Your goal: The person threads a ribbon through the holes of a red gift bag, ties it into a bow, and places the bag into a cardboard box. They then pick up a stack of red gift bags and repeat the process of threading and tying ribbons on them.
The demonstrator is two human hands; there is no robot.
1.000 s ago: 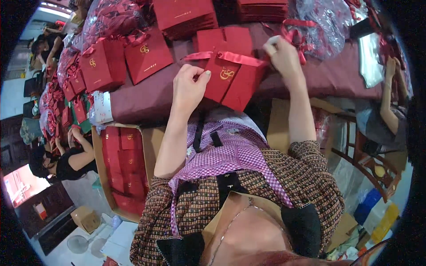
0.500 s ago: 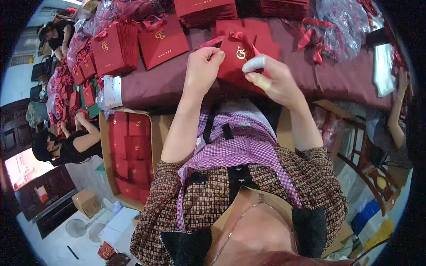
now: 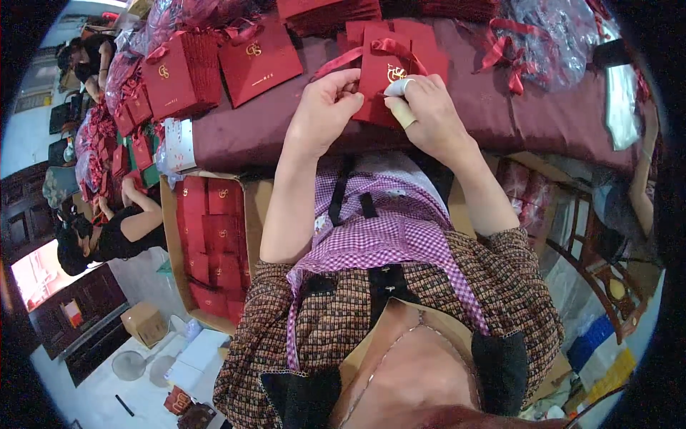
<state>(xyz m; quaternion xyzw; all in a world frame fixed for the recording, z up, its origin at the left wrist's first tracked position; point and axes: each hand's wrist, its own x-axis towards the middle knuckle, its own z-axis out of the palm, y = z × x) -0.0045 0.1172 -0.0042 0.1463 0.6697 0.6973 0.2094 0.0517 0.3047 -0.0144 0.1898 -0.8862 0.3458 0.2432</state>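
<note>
A flat red paper bag with a gold emblem lies on the table before me, a red satin ribbon threaded through its top. At its left edge is my left hand, fingers curled and closed; what they pinch, if anything, is hidden. Thumb and forefinger of my right hand, in white and yellowish finger covers, close on the bag's right side, over part of its emblem. One ribbon length runs left above my left hand, another down to my right hand. More red bags lie behind this one.
Stacked red bags and another bag lie left on the maroon cloth. Ribbons in clear plastic lie right. An open carton of red bags stands below left. Other people work at left; an arm shows far right.
Both hands have come in closer to the bag's sides; the right moved left and my left fingers reach further round. More of the bag's front shows, and its ribbon lies flatter.
</note>
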